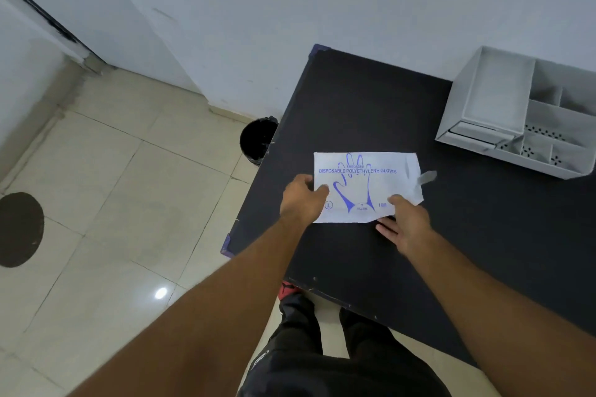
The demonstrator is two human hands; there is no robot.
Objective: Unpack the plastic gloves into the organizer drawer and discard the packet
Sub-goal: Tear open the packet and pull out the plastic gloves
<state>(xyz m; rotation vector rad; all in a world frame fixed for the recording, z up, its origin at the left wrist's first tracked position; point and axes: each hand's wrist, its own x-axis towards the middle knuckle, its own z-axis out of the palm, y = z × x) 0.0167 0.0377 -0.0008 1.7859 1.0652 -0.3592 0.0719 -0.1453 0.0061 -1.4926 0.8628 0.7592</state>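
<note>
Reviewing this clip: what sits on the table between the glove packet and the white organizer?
Nothing: in the head view only bare black table separates the glove packet from the organizer. A small translucent flap sticks out from the packet's right edge.

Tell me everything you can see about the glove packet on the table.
The glove packet is a flat white rectangular pouch, apparently thin plastic, printed in blue with a hand outline and "Disposable Polyethylene Gloves". It lies on the dark table near its left edge. The left hand pinches its left edge; the right hand presses its lower right corner, which is crumpled. A small tab sticks out on the right.
</note>
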